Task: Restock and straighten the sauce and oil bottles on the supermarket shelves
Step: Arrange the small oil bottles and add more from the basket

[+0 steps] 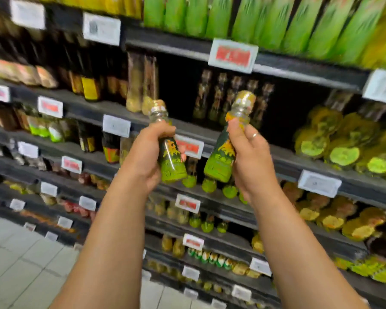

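Motion blur leaves almost nothing legible. The green-labelled glass bottle with a gold cap (173,157) in the left hand (146,152) bears large yellow Chinese characters, too smeared to read; so does the matching bottle (224,152) in the right hand (250,157). The white-and-red price tag (233,55) on the dark shelf edge (299,70) shows only a red blur.

left hand (146,152): holds a small green bottle (172,159), top tipped to 11 o'clock | right hand (250,157): holds a second green bottle (223,157), top tipped to 1 o'clock | ring (255,135) on one right finger | dark shelf (283,157) behind, blurry, maybe oil bottles
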Motion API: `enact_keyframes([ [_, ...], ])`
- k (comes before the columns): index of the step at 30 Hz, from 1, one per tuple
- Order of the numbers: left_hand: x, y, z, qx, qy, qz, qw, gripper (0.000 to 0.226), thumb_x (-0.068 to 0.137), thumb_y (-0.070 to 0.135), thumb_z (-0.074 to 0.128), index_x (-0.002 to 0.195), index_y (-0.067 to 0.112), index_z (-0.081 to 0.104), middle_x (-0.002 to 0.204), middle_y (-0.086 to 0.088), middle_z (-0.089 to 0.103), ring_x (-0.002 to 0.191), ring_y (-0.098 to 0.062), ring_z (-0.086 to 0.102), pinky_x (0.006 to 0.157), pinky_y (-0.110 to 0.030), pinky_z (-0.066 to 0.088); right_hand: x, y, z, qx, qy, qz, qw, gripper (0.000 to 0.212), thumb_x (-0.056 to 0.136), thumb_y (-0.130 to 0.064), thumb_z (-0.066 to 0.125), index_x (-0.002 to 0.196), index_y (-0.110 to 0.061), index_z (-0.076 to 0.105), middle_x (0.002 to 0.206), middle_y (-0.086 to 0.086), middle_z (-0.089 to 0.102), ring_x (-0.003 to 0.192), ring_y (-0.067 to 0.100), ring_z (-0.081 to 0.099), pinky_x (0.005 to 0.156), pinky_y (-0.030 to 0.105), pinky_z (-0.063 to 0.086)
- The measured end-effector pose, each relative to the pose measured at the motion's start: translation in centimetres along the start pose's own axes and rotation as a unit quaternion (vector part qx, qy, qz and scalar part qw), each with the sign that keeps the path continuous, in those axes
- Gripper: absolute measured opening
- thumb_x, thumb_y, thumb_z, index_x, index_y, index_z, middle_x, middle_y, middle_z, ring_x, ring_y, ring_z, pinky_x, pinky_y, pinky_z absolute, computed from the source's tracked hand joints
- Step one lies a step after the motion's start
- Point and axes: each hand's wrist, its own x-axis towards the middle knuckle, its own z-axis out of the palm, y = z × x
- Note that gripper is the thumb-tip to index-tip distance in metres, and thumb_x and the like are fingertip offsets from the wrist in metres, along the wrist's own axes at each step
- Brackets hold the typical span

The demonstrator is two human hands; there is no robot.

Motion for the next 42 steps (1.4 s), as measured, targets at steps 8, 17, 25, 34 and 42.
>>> enact_keyframes([
  [8, 6.9, 3.8, 3.9, 0.114, -0.101, 0.088, 0.984, 0.015, 0.091, 0.02, 0.07, 0.088, 0.018, 0.056, 0.069, 0.0, 0.058, 0.063, -0.015, 0.064, 0.058, -0.031, 0.059, 2.6, -1.3, 1.8, -0.007, 0.025, 0.042, 0.999, 0.036, 0.089, -0.057, 0.061, 0.107, -0.026, 0.064, 0.101, -0.001, 0.073, 0.099, 0.018, 0.069, 0.097, 0.049, 0.052],
  [17, 12.9, 3.3, 2.3, 0.342, -0.107, 0.05, 0.932, 0.016, 0.082, 0.03, 0.076, 0.088, 0.016, 0.072, 0.09, -0.01, 0.074, 0.101, -0.029, 0.07, 0.082, -0.039, 0.058, 8.1, 1.6, -5.8, -0.047, 0.069, 0.069, 0.994, 0.029, 0.089, -0.056, 0.068, 0.099, -0.029, 0.065, 0.087, 0.006, 0.068, 0.069, 0.021, 0.071, 0.062, 0.035, 0.058],
  [25, 16.5, 4.3, 1.1, 0.417, -0.001, 0.155, 0.896, 0.007, 0.089, 0.022, 0.077, 0.088, 0.016, 0.073, 0.072, 0.014, 0.075, 0.065, 0.005, 0.065, 0.069, -0.016, 0.047, 12.9, 2.6, -8.6, -0.053, 0.104, 0.068, 0.991, 0.03, 0.086, -0.042, 0.066, 0.1, -0.015, 0.063, 0.078, 0.01, 0.07, 0.067, 0.024, 0.071, 0.061, 0.041, 0.059],
  [34, 23.1, 2.7, -0.5, 0.448, 0.022, 0.222, 0.866, 0.024, 0.087, 0.031, 0.08, 0.105, 0.023, 0.067, 0.093, 0.015, 0.069, 0.086, -0.002, 0.065, 0.065, -0.006, 0.043, 15.1, 3.6, -10.2, -0.167, 0.21, 0.022, 0.963, 0.058, 0.071, -0.065, 0.069, 0.118, -0.033, 0.067, 0.117, 0.0, 0.072, 0.108, 0.029, 0.068, 0.098, 0.053, 0.054],
  [42, 27.0, 2.7, -1.4, 0.507, -0.003, 0.226, 0.832, 0.04, 0.087, 0.045, 0.075, 0.119, 0.023, 0.065, 0.106, 0.006, 0.068, 0.1, -0.015, 0.064, 0.082, -0.024, 0.048, 16.4, 4.0, -12.5, -0.261, 0.28, -0.053, 0.922, 0.012, 0.101, -0.024, 0.063, 0.108, -0.014, 0.066, 0.1, -0.001, 0.069, 0.088, 0.006, 0.061, 0.083, 0.02, 0.044],
])
